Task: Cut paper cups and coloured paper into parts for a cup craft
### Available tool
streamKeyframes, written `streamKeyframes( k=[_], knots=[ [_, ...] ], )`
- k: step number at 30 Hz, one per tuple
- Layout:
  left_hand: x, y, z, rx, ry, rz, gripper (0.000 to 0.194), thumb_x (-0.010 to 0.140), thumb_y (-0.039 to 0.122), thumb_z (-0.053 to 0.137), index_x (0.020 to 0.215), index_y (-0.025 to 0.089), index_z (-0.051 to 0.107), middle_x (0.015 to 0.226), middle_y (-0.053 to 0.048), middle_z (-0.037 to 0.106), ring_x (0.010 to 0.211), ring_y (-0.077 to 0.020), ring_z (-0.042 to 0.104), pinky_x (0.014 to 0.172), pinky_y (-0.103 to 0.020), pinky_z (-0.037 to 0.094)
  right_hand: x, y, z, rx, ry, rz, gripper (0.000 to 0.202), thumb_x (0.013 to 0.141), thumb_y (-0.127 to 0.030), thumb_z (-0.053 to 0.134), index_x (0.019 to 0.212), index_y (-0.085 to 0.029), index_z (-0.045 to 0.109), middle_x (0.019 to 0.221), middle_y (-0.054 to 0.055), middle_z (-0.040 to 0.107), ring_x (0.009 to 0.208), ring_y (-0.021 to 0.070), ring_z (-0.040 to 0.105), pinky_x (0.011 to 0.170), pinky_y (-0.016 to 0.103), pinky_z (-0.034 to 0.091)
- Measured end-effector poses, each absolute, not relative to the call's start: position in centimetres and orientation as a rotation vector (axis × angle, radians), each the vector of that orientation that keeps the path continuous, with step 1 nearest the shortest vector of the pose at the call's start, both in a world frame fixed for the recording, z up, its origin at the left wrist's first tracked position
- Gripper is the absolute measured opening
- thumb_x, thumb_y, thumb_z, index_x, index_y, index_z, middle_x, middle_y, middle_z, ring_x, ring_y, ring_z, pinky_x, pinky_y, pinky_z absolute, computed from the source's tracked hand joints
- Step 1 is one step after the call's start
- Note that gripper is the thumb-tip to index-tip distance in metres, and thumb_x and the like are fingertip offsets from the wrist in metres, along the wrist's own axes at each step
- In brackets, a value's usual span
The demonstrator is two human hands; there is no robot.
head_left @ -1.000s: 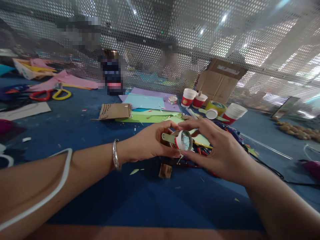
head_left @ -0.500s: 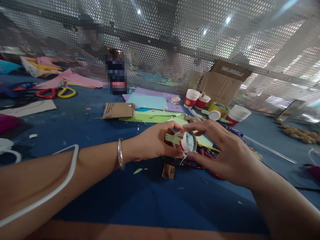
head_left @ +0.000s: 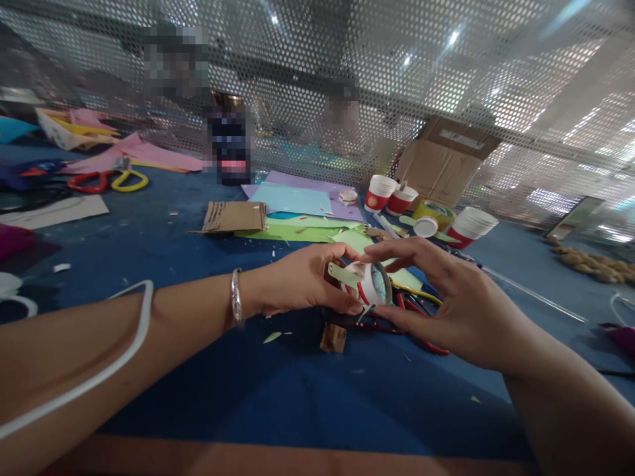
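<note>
While the open end of the short white-and-red paper cup (head_left: 368, 285) faced us more squarely a second ago, it has now turned toward our right, so more of the side wall shows and less of the pale blue filling (head_left: 380, 281) inside. We judge that this gives us a plainer look at the wall and the flat pale green strip (head_left: 342, 274) against it, though how that strip is fixed we cannot tell.

The cup is up between our two hands, above the blue table (head_left: 248, 410). Our left hand (head_left: 310, 274) holds it, thumb below and fingers above; our right hand (head_left: 459, 311) arches wide around the open end, and whether its fingertips grip or merely steady the rim we cannot tell.

Counting about us: one cup held; two red-and-white paper cups (head_left: 380, 194) standing close together; one stack of white-rimmed red cups (head_left: 473, 228), its number unclear; one round white lid (head_left: 425, 227); one yellow-green tape roll (head_left: 434, 215); one flat brown corrugated cardboard piece (head_left: 235, 217); and one small brown cardboard scrap (head_left: 333, 338).
</note>
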State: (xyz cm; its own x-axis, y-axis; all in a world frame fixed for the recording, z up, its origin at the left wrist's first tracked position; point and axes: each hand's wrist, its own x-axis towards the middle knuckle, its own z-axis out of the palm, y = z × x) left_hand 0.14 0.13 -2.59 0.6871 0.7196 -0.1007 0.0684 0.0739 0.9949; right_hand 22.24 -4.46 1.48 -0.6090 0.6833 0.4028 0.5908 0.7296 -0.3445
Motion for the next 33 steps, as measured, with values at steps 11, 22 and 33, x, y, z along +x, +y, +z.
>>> streamKeyframes(
  k=[11,22,33],
  knots=[
    [0.16,-0.35,-2.08,1.394,0.569,0.441,0.043,0.067,0.010,0.083,0.095,0.019,0.052,0.079,0.004,0.064,0.074,-0.0129,0.066,0.071,-0.026,0.052,22.40,-4.37,1.13,-0.950,-2.556,0.276,0.050,0.087,-0.024,0.069,0.135,-0.024,0.053,0.136,0.006,0.060,0.125,0.0239,0.057,0.106,0.036,0.045],
    [0.20,-0.36,-2.07,1.471,0.639,0.478,0.038,0.073,0.020,0.080,0.101,0.020,0.054,0.088,0.002,0.065,0.077,-0.0142,0.065,0.072,-0.029,0.053,22.21,-4.35,1.50,-0.959,-2.523,0.280,0.042,0.089,-0.026,0.069,0.129,-0.026,0.058,0.129,0.003,0.064,0.121,0.0220,0.059,0.103,0.034,0.046],
    [0.28,-0.61,-1.96,1.496,0.648,0.466,0.029,0.077,0.017,0.073,0.100,0.019,0.055,0.086,-0.001,0.068,0.078,-0.0156,0.067,0.070,-0.027,0.054,21.73,-4.40,1.33,-0.937,-2.545,0.265,0.039,0.091,-0.022,0.066,0.129,-0.021,0.059,0.125,0.007,0.066,0.120,0.0231,0.058,0.101,0.036,0.048]
  ],
)
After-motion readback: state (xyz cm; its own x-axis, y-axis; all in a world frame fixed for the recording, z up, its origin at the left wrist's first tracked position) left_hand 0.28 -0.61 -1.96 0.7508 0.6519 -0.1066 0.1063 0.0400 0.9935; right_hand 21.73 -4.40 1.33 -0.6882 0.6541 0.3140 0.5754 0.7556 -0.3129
